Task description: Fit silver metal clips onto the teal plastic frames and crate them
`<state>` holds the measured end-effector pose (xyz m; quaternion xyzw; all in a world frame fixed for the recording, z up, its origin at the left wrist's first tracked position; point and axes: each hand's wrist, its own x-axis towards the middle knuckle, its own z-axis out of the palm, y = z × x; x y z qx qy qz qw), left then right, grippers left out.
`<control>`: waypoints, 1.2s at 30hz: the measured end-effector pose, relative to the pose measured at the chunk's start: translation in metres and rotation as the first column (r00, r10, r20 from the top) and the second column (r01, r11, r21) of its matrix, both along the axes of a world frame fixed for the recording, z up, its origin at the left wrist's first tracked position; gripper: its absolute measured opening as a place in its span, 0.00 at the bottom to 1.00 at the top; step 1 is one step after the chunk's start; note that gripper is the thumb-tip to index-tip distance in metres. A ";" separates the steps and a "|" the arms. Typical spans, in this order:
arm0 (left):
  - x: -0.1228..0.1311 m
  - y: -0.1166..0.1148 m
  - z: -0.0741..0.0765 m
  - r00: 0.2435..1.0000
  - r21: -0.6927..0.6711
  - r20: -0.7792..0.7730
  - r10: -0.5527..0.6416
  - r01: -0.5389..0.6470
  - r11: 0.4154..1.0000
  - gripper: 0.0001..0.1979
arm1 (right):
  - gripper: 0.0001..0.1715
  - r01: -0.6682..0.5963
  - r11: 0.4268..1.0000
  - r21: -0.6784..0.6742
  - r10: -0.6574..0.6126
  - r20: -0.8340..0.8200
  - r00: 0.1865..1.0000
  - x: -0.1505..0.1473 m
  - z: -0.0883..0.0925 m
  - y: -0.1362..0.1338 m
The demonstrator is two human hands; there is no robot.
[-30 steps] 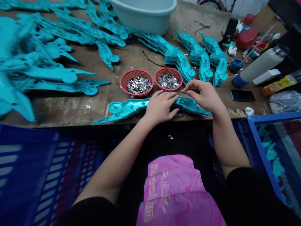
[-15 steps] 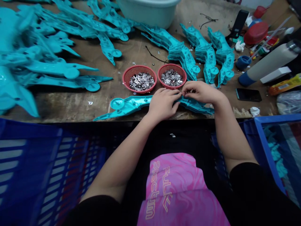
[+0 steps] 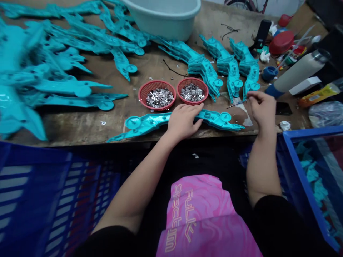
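Note:
A long teal moulded plastic piece [image 3: 147,122] lies across the front of the wooden table, with a round disc at each end. My left hand [image 3: 184,122] presses down on its middle, the fingers over the plastic. My right hand [image 3: 262,107] is off to the right, above the table, and pinches a thin metal pin [image 3: 235,104] that points left. Just beyond the left hand stand two red mesh baskets [image 3: 157,95] [image 3: 192,90] full of silvery sequin-like pieces.
Many teal pieces lie in stacks and heaps [image 3: 227,67] across the table. A pale green basin [image 3: 160,18] stands at the back. Blue crates [image 3: 302,150] sit at both sides of me. A bottle [image 3: 297,75], a phone [image 3: 283,108] and small clutter fill the right.
My right hand has left the teal piece and moved right, now pinching a thin pin. The right end of the piece is uncovered. My left hand stays in place.

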<state>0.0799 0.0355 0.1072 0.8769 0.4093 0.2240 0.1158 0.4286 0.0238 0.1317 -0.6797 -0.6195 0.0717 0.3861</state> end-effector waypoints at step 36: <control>0.000 0.010 0.001 0.996 -0.051 -0.082 -0.028 0.024 0.998 0.19 | 0.14 -0.650 0.673 -0.352 0.730 0.177 0.660 -0.105 0.014 0.042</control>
